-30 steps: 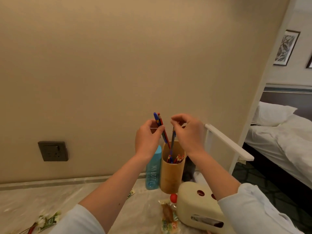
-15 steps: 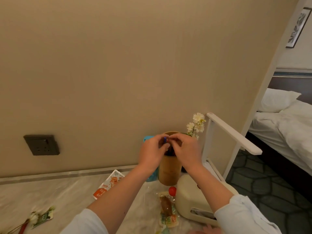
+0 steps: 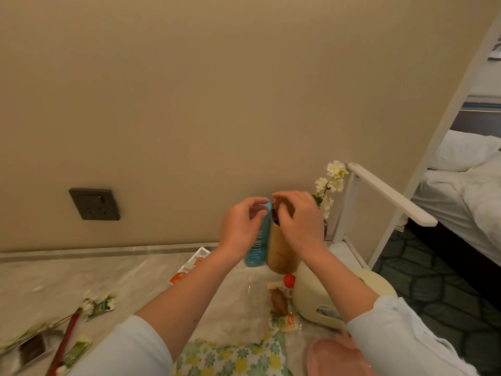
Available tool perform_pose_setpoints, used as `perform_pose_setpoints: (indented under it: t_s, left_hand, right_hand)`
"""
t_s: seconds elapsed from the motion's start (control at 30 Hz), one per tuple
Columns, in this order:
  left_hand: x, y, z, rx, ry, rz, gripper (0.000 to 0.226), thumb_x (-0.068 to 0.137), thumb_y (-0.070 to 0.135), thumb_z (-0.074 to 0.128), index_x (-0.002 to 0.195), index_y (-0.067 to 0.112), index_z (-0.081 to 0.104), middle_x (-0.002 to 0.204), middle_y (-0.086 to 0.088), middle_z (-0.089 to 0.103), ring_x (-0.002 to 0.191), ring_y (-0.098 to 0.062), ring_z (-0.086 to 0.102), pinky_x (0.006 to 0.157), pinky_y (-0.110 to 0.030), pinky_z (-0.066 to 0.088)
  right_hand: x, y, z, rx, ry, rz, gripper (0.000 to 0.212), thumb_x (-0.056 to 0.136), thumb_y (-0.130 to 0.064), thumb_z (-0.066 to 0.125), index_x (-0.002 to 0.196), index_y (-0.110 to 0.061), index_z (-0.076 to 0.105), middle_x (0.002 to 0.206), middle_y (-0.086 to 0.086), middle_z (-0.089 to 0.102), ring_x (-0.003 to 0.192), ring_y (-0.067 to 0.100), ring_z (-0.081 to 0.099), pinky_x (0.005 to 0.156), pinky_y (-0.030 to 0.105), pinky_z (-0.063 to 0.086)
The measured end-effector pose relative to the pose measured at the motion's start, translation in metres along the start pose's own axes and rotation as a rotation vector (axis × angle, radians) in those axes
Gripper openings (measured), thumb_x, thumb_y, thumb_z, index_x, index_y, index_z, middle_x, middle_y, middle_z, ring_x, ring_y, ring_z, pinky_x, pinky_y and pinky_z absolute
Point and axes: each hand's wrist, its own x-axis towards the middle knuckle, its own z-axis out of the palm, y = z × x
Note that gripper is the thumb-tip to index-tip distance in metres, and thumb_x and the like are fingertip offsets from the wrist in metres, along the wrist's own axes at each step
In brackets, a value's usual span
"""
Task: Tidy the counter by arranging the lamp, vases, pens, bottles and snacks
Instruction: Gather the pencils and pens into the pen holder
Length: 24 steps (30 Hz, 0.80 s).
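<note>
I have both hands up at the back of the counter [image 3: 81, 280], by the wall. The right hand [image 3: 298, 223] arches over the mouth of the wooden cup [image 3: 279, 253], with its fingers bent down onto the pens [image 3: 275, 217]. Only one dark blue pen end shows, beside a fingertip. The hand hides the rest, so I cannot tell whether it pinches a pen or merely touches them.

The left hand [image 3: 240, 230] is just beside it, in front of the top of the blue bottle [image 3: 255, 251]. Its fingers are loosely curved, thumb and forefinger apart, with the bottle showing through the gap and nothing grasped. Bottle and cup stand upright side by side; I cannot tell whether they touch.

White flowers [image 3: 332, 180] rise behind the right hand. Their vase [image 3: 326, 226] is almost wholly covered and shows only as a dark sliver. Right of it stands the lamp [image 3: 390, 195], its white arm slanting out past the counter's end.

A cream box [image 3: 311, 297] sits in front of the cup, half hidden by the right forearm. Beside it lies a snack [image 3: 279, 305] in clear wrap, too blurred to read. An orange-and-white sachet [image 3: 189, 267] pokes out from behind the left forearm.

At the far left, smeared and partly cut by the frame, are green packets [image 3: 99, 308] and a red stick [image 3: 65, 343]. A floral cloth [image 3: 230, 356] and something pink [image 3: 333, 356] are cropped at the bottom edge; I cannot make out what the pink thing is.
</note>
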Motion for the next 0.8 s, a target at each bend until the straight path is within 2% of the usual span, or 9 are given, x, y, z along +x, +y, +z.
perform_pose_setpoints:
  t_s: [0.13,0.23,0.33,0.57,0.67,0.8]
  left_hand:
    - [-0.016,-0.018,-0.035,-0.009,0.068,-0.042,0.028,0.083,0.017,0.065,0.091,0.043,0.066,0.086,0.011,0.073,0.083,-0.006,0.068,0.075,-0.043,0.058]
    - [-0.031,-0.030,-0.061,0.023,0.098,-0.081,0.026,0.086,0.011,0.064,0.092,0.037,0.066,0.082,0.008,0.072,0.074,-0.008,0.069,0.072,-0.041,0.058]
    - [-0.049,-0.050,-0.094,0.063,0.120,-0.151,0.018,0.088,0.015,0.065,0.093,0.033,0.066,0.084,0.008,0.071,0.069,-0.008,0.069,0.065,-0.044,0.059]
    - [-0.096,-0.101,-0.157,0.215,0.097,-0.328,0.012,0.083,0.026,0.069,0.090,0.036,0.066,0.082,0.013,0.069,0.071,-0.007,0.067,0.071,-0.042,0.058]
    - [-0.116,-0.117,-0.167,0.318,0.036,-0.374,0.013,0.081,0.029,0.072,0.089,0.038,0.066,0.082,0.017,0.068,0.075,-0.002,0.064,0.075,-0.037,0.056]
    - [-0.143,-0.136,-0.175,0.454,-0.073,-0.415,0.018,0.082,0.030,0.071,0.098,0.036,0.066,0.089,0.017,0.067,0.082,0.000,0.062,0.078,-0.033,0.055]
  right_hand:
    - [-0.017,-0.036,0.022,0.112,-0.023,-0.116,0.021,0.088,-0.007,0.056,0.098,-0.017,0.071,0.093,-0.004,0.069,0.092,0.011,0.058,0.073,0.023,0.047]
    - [-0.033,-0.054,0.041,0.155,-0.120,-0.122,0.020,0.089,-0.008,0.056,0.096,-0.017,0.071,0.089,-0.005,0.066,0.086,0.008,0.058,0.069,0.022,0.047]
    - [-0.054,-0.070,0.063,0.168,-0.275,-0.080,0.020,0.089,-0.010,0.056,0.094,-0.021,0.071,0.084,-0.009,0.061,0.079,0.007,0.054,0.066,0.026,0.047]
    - [-0.101,-0.103,0.112,0.103,-0.589,0.032,0.023,0.086,-0.019,0.057,0.097,-0.031,0.073,0.096,-0.013,0.066,0.080,0.004,0.055,0.072,0.028,0.049]
    - [-0.120,-0.108,0.127,0.022,-0.738,0.073,0.023,0.086,-0.025,0.056,0.101,-0.033,0.072,0.103,-0.015,0.066,0.086,0.003,0.058,0.072,0.026,0.049]
    - [-0.147,-0.118,0.148,-0.104,-0.934,0.120,0.021,0.085,-0.034,0.056,0.099,-0.030,0.071,0.101,-0.009,0.069,0.092,0.011,0.062,0.076,0.032,0.054]
